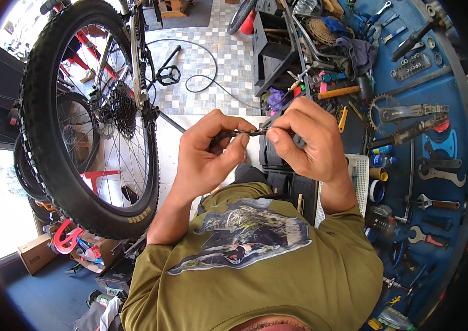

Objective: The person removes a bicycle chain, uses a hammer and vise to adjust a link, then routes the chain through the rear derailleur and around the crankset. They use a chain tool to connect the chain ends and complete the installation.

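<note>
Between my two hands a short run of dark bicycle chain (253,132) is held up in front of my chest. My left hand (203,149) pinches one end between thumb and forefinger, with more of the chain tucked into the curled fingers. My right hand (307,140) grips the other end with thumb and bent forefinger. To the left stands a bicycle's wheel with a knobbly black tyre (38,110). A dark cassette (122,109) sits at its hub, and a flat pedal (169,75) juts out beyond the frame.
On the right, a blue tool board (405,187) carries wrenches, a crankset (394,114) and sockets. A hammer (344,91) and other tools crowd the bench beside a white perforated basket (359,176). A black hose (216,66) curls across the tiled floor. A cardboard box (36,254) stands lower left.
</note>
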`<state>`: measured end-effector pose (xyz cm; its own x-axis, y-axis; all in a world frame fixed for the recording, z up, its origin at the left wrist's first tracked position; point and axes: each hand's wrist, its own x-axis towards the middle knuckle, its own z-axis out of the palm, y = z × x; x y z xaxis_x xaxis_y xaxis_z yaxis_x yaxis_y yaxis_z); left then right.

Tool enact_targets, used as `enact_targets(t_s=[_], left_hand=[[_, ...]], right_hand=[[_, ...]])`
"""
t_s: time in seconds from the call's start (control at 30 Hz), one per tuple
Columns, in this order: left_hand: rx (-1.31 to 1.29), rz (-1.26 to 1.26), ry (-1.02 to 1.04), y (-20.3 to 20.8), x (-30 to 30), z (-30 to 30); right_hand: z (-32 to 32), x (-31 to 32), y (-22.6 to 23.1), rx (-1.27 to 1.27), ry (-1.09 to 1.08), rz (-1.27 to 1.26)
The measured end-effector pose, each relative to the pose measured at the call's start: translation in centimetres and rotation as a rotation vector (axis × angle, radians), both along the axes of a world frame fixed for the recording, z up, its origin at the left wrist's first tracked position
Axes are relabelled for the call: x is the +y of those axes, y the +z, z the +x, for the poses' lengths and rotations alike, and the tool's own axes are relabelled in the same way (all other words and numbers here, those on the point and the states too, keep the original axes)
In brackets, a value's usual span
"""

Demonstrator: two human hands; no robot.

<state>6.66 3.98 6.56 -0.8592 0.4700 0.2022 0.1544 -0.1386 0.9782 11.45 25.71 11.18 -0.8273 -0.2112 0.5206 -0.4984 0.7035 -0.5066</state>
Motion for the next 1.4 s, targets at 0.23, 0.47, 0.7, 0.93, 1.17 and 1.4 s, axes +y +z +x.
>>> enact_targets(t_s=[0.23,0.47,0.7,0.93,1.17,1.4], left_hand=[[-0.279,0.076,-0.038,0.4,0.8,-0.9],[-0.404,0.223,-0.065,0.3,1.5,-0.9],[-0.325,0.164,-0.08,0.2,1.1,-1.0],[-0.205,0.203,-0.092,0.0,1.4,-0.6],[0.137,0.21,0.008,-1.0,1.0,-0.9],[0.396,0.153,0.052,-0.5,0.4,-1.2]], right_hand=[[0.2,-1.9,-1.2,-0.146,-0.135,-0.207],[0.5,-2.9,-1.4,-0.166,-0.096,-0.202],[0.7,-1.9,-1.1,-0.257,-0.125,-0.372],[0.3,-2.9,-2.0,-0.053,-0.15,-0.319],[-0.5,-1.8,-1.6,0.228,-0.074,-0.101],[-0.5,-1.3,-2.0,0.44,-0.044,0.038]])
